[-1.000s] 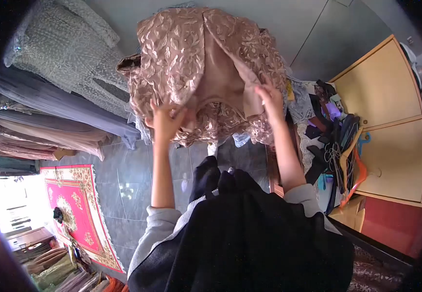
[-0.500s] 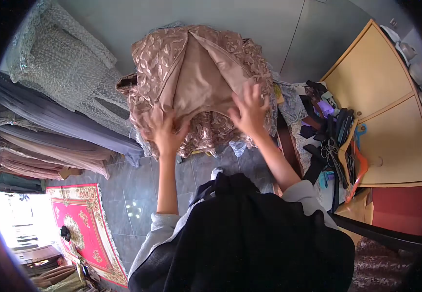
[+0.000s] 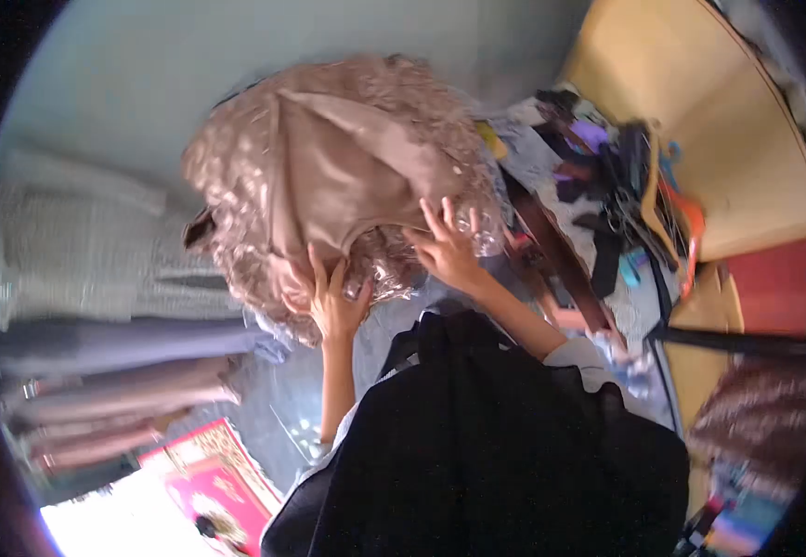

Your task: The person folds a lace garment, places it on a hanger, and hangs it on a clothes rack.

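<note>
The person's left hand [image 3: 333,302] is open with the fingers spread, its fingertips against the near edge of a shiny pinkish-brown garment [image 3: 338,186]. The right hand [image 3: 448,251] is spread wide too, laid over the same edge farther right; neither hand is closed round the cloth, as far as I can see. The garment is right in front of the person, its smooth lining showing in the middle and raised, glossy patterning on both sides. I cannot tell what bears it underneath.

Closer in, grey sleeves [image 3: 581,357] show at the arms, and black clothing [image 3: 487,446] covers the body.

Off to the left, a pale grey dress [image 3: 78,241] is nearest the garment, with a bluish-grey one [image 3: 134,343] and pinkish clothes [image 3: 124,395] beside it. Below them a red patterned rug [image 3: 222,487] lies on the dark floor [image 3: 305,385], a small black thing [image 3: 206,526] on it.

Over on the right there's a jumble of dark straps and cloths, among them a purple cloth [image 3: 591,135], a wooden hanger [image 3: 652,200] and an orange hanger [image 3: 693,223], beside a light wooden cupboard [image 3: 709,130]. Brown patterned fabric [image 3: 765,418] sits lower down, blurred.
</note>
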{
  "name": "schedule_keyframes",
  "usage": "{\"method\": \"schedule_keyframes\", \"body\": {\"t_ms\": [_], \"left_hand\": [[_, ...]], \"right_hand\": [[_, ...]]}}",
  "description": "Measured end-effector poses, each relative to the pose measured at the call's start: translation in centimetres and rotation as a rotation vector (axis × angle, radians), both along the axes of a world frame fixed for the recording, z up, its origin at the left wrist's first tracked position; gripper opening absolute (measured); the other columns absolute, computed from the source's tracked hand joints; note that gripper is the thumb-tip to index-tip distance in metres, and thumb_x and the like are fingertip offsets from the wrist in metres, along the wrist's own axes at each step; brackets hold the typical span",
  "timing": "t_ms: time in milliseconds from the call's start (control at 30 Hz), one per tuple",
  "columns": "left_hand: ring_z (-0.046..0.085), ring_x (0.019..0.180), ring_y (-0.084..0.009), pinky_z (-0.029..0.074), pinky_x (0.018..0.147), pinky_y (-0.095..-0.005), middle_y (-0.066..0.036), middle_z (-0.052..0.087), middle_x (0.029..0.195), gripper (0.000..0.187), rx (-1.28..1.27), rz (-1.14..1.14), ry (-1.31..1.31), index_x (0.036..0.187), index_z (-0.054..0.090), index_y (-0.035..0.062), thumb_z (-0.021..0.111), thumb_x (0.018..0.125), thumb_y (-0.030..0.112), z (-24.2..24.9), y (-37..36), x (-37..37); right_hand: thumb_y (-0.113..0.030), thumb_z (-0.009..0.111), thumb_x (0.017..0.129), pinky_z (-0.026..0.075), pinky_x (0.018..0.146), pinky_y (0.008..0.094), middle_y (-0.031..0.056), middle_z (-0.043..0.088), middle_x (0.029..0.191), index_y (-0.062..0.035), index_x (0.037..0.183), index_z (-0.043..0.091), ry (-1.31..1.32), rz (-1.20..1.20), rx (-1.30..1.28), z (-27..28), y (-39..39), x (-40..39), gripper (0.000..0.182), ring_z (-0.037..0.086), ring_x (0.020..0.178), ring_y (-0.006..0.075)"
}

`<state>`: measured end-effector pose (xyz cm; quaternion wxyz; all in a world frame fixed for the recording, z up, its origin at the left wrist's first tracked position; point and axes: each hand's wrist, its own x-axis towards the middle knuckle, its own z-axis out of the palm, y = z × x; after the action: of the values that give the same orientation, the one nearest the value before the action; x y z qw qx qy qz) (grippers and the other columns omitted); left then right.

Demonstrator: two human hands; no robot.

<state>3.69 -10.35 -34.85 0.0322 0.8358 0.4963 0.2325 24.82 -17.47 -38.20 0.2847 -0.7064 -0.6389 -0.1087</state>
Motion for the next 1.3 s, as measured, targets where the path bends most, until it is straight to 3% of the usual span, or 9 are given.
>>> {"method": "schedule_keyframes", "body": {"t_ms": [133,333,433,633,833,900,1000,1200,1300], "left_hand": [[0.011,0.134,-0.0466,0.006,0.099,-0.0673,-0.014,0.031,0.145,0.045,0.137,-0.305,-0.337,0.113,0.063,0.0230,0.069,0.071,0.037,-0.7,-0.1,3.8],[0.008,0.134,-0.0479,0.012,0.092,-0.0700,-0.009,0.021,0.149,0.046,0.029,-0.807,0.206,0.116,0.058,0.0184,0.062,0.075,0.039,0.2,-2.5,13.5],[0.009,0.135,-0.0454,0.011,0.092,-0.0725,-0.011,0.027,0.146,0.047,0.032,-1.082,0.125,0.115,0.059,0.0149,0.064,0.074,0.038,-0.1,-4.8,18.2],[0.010,0.136,-0.0429,0.012,0.091,-0.0738,-0.013,0.025,0.146,0.042,-0.050,-1.310,0.146,0.111,0.063,0.0180,0.065,0.071,0.030,-2.8,-13.6,26.0],[0.014,0.136,-0.0396,0.014,0.092,-0.0725,-0.014,0.025,0.147,0.024,-0.119,-1.464,0.183,0.090,0.069,0.0152,0.069,0.068,0.025,-6.3,-21.4,33.6],[0.013,0.136,-0.0385,0.017,0.092,-0.0711,-0.014,0.023,0.147,0.022,-0.066,-1.575,0.168,0.086,0.069,0.0138,0.069,0.068,0.025,-9.3,-23.5,36.3],[0.014,0.137,-0.0321,0.019,0.094,-0.0691,-0.011,0.022,0.148,0.028,0.000,-1.547,0.247,0.090,0.068,0.0136,0.070,0.065,0.026,-9.8,-27.3,39.1],[0.021,0.136,-0.0269,0.022,0.093,-0.0637,-0.010,0.023,0.148,0.028,0.090,-1.355,0.190,0.102,0.063,0.0060,0.053,0.078,0.017,-10.9,-30.5,43.6],[0.023,0.135,-0.0266,0.023,0.093,-0.0631,-0.010,0.021,0.149,0.034,0.136,-1.265,0.285,0.110,0.058,0.0043,0.052,0.079,0.016,-11.9,-30.7,44.6]], "right_hand": [[-0.030,0.063,0.074,0.004,0.096,0.0664,0.0097,0.023,0.149,-0.0271,0.123,0.055,0.056,-0.145,0.123,0.2,-3.5,-2.4,0.050,0.023,0.135,0.0356],[-0.028,0.064,0.075,0.006,0.101,0.0585,0.0119,0.030,0.146,-0.0228,0.108,0.064,0.105,-0.649,0.022,-0.1,-10.7,-0.9,0.033,0.020,0.136,0.0346],[-0.025,0.064,0.074,0.010,0.099,0.0591,0.0115,0.030,0.146,-0.0198,0.104,0.065,0.140,-0.925,0.078,-0.9,-14.8,0.1,0.030,0.023,0.136,0.0334],[-0.025,0.066,0.074,0.008,0.096,0.0654,0.0118,0.022,0.149,-0.0216,0.108,0.066,0.397,-1.351,0.024,-3.3,-23.0,2.8,0.034,0.015,0.138,0.0350],[-0.022,0.066,0.073,0.016,0.095,0.0694,0.0198,0.024,0.145,-0.0137,0.108,0.065,0.407,-1.434,0.183,-8.7,-31.4,12.0,0.036,0.015,0.135,0.0418],[-0.023,0.065,0.074,0.017,0.094,0.0700,0.0198,0.024,0.145,-0.0143,0.108,0.065,0.437,-1.471,0.022,-7.5,-33.3,15.3,0.036,0.015,0.136,0.0406],[-0.022,0.063,0.075,0.017,0.094,0.0698,0.0188,0.024,0.145,-0.0154,0.108,0.065,0.430,-1.499,-0.170,-7.1,-35.4,19.0,0.034,0.016,0.136,0.0381],[-0.018,0.059,0.074,0.017,0.095,0.0682,0.0171,0.024,0.145,-0.0138,0.110,0.061,0.415,-1.441,-0.294,-9.2,-37.9,24.7,0.036,0.014,0.137,0.0339],[-0.016,0.060,0.075,0.021,0.093,0.0674,0.0157,0.021,0.146,-0.0106,0.094,0.060,0.242,-1.464,-0.286,-10.2,-38.0,25.7,0.020,0.014,0.138,0.0312]]}}
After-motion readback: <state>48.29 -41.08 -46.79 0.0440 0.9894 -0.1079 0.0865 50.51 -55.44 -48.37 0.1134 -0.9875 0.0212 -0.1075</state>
